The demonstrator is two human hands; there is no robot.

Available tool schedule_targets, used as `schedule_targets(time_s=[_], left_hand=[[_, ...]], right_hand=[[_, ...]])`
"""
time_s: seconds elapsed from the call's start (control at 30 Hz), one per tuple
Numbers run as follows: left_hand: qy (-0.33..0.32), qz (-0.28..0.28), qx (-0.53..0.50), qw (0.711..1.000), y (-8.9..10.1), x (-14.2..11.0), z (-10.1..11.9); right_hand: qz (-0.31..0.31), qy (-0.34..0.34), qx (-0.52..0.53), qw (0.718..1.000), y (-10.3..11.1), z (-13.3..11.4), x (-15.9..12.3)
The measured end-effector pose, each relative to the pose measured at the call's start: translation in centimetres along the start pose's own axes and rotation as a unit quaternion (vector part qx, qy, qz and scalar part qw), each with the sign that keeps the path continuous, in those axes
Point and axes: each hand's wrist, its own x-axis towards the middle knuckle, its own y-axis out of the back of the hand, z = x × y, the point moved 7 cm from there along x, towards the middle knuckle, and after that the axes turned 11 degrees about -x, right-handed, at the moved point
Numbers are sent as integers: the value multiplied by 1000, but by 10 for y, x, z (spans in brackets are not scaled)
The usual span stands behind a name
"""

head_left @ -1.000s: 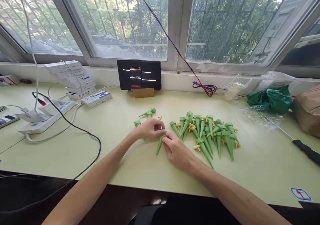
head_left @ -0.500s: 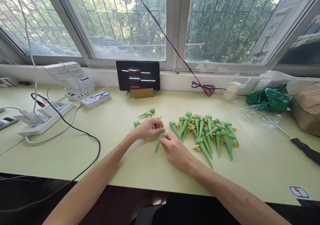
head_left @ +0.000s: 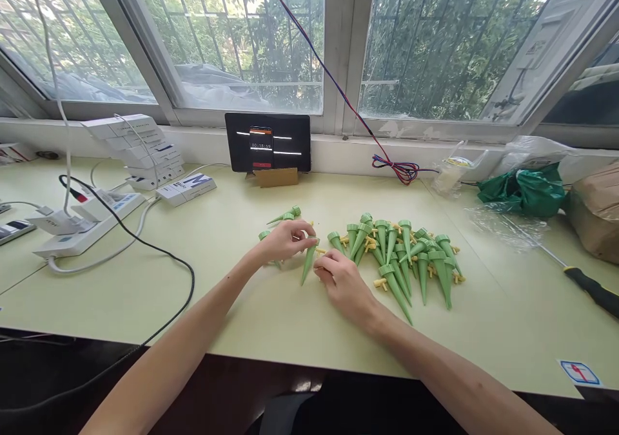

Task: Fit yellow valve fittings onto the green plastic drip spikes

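My left hand (head_left: 286,238) pinches the wide end of a green plastic cone spike (head_left: 307,265), whose tip points down toward me. My right hand (head_left: 343,283) sits just right of it with fingers curled, its fingertips at a small yellow piece (head_left: 320,251) beside the spike's top; whether it grips that piece I cannot tell. A heap of several green cone spikes (head_left: 403,258) mixed with small yellow parts lies right of my right hand. A few separate green spikes (head_left: 285,216) lie behind my left hand.
The pale green table (head_left: 232,293) holds a power strip (head_left: 87,225) with cables at the left, stacked white boxes (head_left: 142,148), and a dark tablet (head_left: 268,142) against the window sill. A screwdriver (head_left: 590,290), plastic bags (head_left: 520,193) and a brown parcel (head_left: 597,212) lie at the right.
Both hands have shifted slightly away from me with the spike. The spike's top is lifted a little and my right fingers have come off its shaft toward the yellow piece.
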Motion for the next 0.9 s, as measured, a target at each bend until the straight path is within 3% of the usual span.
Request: schedule_targets(time_s=[0.13,0.27,0.7,0.9], left_hand=[[36,-20,-32,999,-2,-1,-3],[34,-35,-46,998,-4,-1,-4],[42,-30,-75,996,-1,-2,-1],[51,-27,-107,993,0,-3,-3]], right_hand=[[11,-13,4,1000,3,4,1],[35,-27,17,999,7,8,1],[92,-90,128,984,12,18,0],[133,-119,122,976,23,22,-1]])
